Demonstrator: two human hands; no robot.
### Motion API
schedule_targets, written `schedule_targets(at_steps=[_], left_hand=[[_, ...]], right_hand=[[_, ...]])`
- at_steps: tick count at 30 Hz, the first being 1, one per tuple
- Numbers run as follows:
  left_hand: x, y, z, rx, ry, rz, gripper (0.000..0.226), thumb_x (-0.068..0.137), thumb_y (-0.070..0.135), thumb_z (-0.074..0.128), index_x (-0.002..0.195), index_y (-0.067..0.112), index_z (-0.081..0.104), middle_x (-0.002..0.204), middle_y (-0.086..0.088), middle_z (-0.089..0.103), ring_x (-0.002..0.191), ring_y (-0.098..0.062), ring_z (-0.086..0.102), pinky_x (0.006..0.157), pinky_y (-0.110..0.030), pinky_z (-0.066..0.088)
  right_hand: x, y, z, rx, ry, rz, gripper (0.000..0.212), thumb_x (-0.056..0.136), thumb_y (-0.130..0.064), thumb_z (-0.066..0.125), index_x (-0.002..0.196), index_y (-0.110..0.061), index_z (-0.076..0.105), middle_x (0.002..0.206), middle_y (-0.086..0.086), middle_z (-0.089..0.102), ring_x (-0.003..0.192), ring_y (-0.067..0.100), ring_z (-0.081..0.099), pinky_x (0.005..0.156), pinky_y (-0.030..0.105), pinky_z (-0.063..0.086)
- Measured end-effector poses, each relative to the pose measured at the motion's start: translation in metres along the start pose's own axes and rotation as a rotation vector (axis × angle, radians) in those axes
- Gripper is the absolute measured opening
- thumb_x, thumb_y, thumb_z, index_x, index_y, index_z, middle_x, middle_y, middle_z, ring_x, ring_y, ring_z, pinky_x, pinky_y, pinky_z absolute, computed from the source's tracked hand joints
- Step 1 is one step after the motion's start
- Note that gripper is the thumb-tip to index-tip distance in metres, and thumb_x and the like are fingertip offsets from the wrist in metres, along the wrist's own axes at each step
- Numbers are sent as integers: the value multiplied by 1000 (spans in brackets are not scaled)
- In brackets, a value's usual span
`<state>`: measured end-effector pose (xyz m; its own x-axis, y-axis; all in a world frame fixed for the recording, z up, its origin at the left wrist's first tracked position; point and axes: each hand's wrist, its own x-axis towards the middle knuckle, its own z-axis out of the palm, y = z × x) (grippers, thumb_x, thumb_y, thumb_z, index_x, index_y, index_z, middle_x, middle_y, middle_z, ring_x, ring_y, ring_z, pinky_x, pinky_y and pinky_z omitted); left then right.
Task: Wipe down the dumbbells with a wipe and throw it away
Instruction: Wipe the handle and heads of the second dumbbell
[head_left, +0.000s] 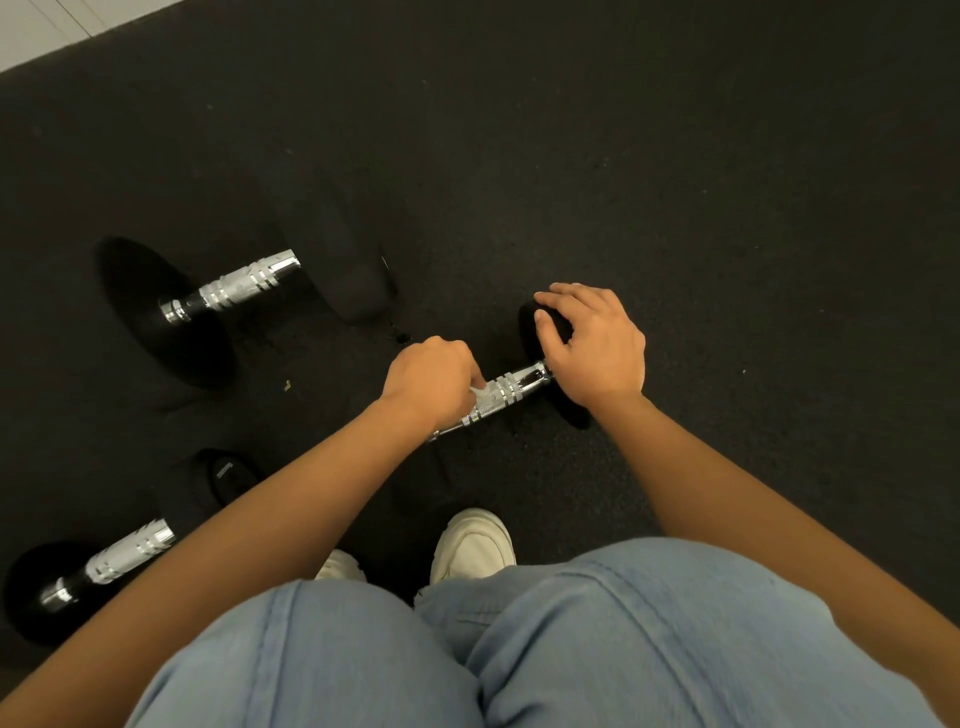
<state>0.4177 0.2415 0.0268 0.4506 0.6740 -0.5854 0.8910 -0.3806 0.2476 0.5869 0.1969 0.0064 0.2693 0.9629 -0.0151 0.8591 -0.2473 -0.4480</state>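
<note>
Two dumbbells (244, 283) (124, 553) lie left of our hands — our left hand (431, 382) curls round a wipe (479, 388) on a third's handle (501, 392), our right hand (597, 348) gripping its head (530, 338).

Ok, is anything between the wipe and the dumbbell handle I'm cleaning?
Nothing visible. The left hand holds the wipe directly on the handle, while the right hand holds the black head.

The left hand (428, 379) grips a wipe (479, 389) on the dumbbell (519, 382) handle; the right hand (597, 343) holds its black head.
</note>
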Motion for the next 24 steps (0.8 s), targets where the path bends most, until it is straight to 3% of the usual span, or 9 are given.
schedule_targets(at_steps=[8, 14, 24], left_hand=[[-7, 2, 4, 57, 75, 64, 29, 91, 26, 55, 119, 33, 62, 113, 4, 65, 98, -15, 61, 74, -29, 45], [-14, 4, 11, 117, 129, 166, 32, 91, 28, 55, 123, 32, 59, 114, 4, 61, 105, -16, 57, 91, -33, 40], [-17, 3, 8, 134, 83, 184, 32, 91, 30, 56, 123, 31, 59, 116, 3, 59, 107, -16, 55, 92, -32, 39]], right_hand=[[-1, -1, -2, 19, 5, 42, 33, 92, -38, 50, 120, -25, 62, 128, -5, 54, 120, 12, 45, 83, 32, 44], [-3, -3, -4, 16, 45, 87, 32, 91, -35, 50, 118, -19, 60, 119, -1, 52, 108, 15, 48, 68, 26, 38], [-3, -4, -5, 21, 48, 103, 28, 91, -31, 49, 112, -17, 61, 113, 1, 53, 103, 16, 49, 65, 27, 37]])
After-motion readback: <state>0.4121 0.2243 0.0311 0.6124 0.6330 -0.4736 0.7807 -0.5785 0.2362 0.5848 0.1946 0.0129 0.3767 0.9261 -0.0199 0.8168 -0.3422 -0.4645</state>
